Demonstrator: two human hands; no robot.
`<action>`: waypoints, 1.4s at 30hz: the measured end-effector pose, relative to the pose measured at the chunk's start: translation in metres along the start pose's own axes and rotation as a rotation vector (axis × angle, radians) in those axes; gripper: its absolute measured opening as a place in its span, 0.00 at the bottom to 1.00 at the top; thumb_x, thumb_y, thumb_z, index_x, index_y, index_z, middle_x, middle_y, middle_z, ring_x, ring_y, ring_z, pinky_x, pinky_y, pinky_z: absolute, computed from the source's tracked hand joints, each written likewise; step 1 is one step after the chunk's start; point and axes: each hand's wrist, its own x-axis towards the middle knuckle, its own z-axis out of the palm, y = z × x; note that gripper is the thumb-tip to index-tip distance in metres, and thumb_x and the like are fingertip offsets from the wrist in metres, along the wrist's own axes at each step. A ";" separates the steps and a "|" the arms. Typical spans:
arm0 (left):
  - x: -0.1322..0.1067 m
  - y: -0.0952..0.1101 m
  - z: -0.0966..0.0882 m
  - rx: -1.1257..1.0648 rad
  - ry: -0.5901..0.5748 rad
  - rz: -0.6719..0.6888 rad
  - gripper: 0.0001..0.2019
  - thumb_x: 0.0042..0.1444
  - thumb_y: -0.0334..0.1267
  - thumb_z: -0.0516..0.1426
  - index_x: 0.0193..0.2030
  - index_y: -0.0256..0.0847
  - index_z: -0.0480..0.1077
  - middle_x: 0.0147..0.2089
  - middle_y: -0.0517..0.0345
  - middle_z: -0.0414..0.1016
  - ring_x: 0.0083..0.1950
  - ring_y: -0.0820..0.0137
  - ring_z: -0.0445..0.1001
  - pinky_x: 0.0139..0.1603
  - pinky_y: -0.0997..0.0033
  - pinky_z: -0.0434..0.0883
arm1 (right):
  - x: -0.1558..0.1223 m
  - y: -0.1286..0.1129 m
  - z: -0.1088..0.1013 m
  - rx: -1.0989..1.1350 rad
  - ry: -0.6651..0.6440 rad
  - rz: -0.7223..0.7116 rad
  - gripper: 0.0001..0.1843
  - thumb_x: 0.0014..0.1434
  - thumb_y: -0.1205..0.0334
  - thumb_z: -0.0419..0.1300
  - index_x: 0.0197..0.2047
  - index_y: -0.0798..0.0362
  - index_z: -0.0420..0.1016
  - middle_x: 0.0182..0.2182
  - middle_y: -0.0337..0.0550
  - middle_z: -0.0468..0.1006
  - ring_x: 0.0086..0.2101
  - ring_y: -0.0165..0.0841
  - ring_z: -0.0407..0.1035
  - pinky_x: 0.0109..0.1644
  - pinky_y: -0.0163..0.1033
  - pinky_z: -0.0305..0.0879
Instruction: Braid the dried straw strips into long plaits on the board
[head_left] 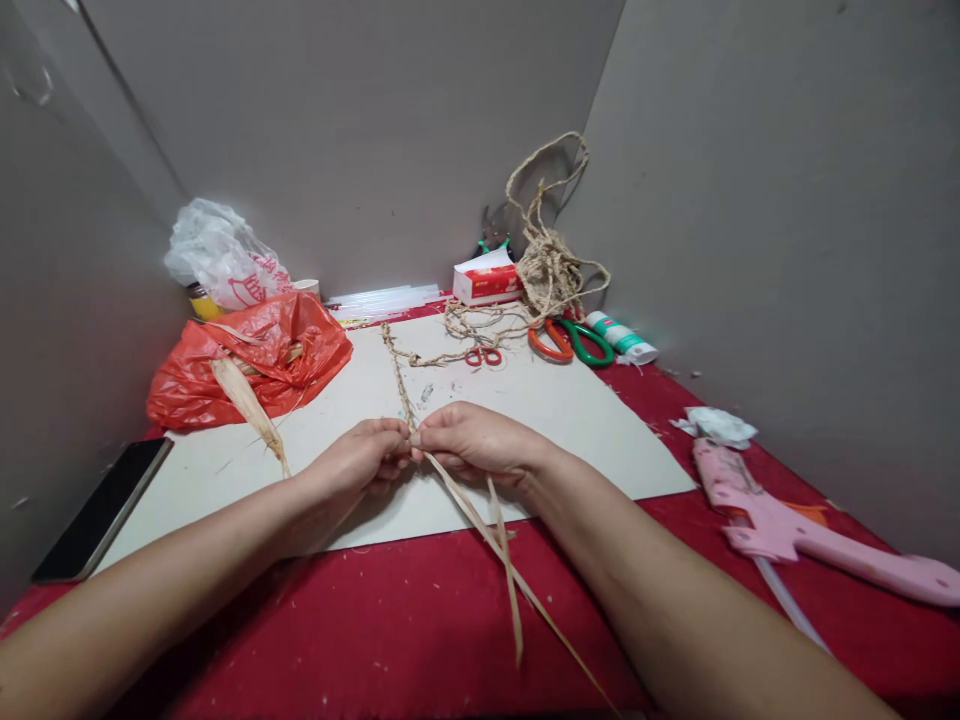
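The braided straw cord (399, 378) is mid-frame, pinched by the left hand (367, 450) and right hand (476, 438). It looks light, bendy and scratchy, likely best held where its loose strips (466, 508) start. At left, a red plastic bag (319, 345) holds dry husk (244, 393); the white plastic bag (221, 245) hides its insides.

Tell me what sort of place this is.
Probably a handicraft workspace: the left hand and right hand hold a thin tan braid of fibre, a pink plastic glue gun lies to the right, and small scissors with red loop handles lie beyond.
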 end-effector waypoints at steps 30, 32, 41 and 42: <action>0.016 -0.009 -0.016 0.133 -0.075 0.001 0.11 0.51 0.41 0.56 0.23 0.38 0.62 0.14 0.70 0.51 0.14 0.83 0.43 0.14 0.76 0.40 | -0.008 -0.008 -0.005 -0.612 0.164 -0.079 0.09 0.52 0.62 0.55 0.24 0.57 0.67 0.19 0.34 0.60 0.22 0.23 0.51 0.24 0.29 0.49; 0.016 -0.010 -0.015 0.148 -0.044 0.013 0.11 0.51 0.40 0.56 0.23 0.38 0.62 0.14 0.70 0.51 0.14 0.83 0.43 0.15 0.76 0.40 | -0.009 -0.009 -0.003 -0.648 0.181 -0.070 0.09 0.52 0.62 0.55 0.24 0.57 0.68 0.19 0.34 0.61 0.22 0.24 0.52 0.24 0.29 0.50; 0.019 -0.021 -0.014 0.181 0.043 0.086 0.09 0.49 0.37 0.56 0.22 0.36 0.63 0.15 0.68 0.56 0.15 0.83 0.47 0.18 0.78 0.44 | -0.017 -0.015 -0.009 -0.833 0.235 -0.096 0.11 0.53 0.62 0.52 0.23 0.57 0.69 0.20 0.37 0.65 0.23 0.26 0.56 0.25 0.30 0.51; 0.019 -0.021 -0.014 0.177 0.048 0.094 0.09 0.49 0.37 0.56 0.22 0.36 0.63 0.15 0.68 0.56 0.15 0.83 0.47 0.18 0.78 0.44 | -0.018 -0.016 -0.007 -0.854 0.236 -0.098 0.12 0.53 0.63 0.51 0.22 0.57 0.68 0.19 0.37 0.64 0.23 0.26 0.56 0.25 0.30 0.51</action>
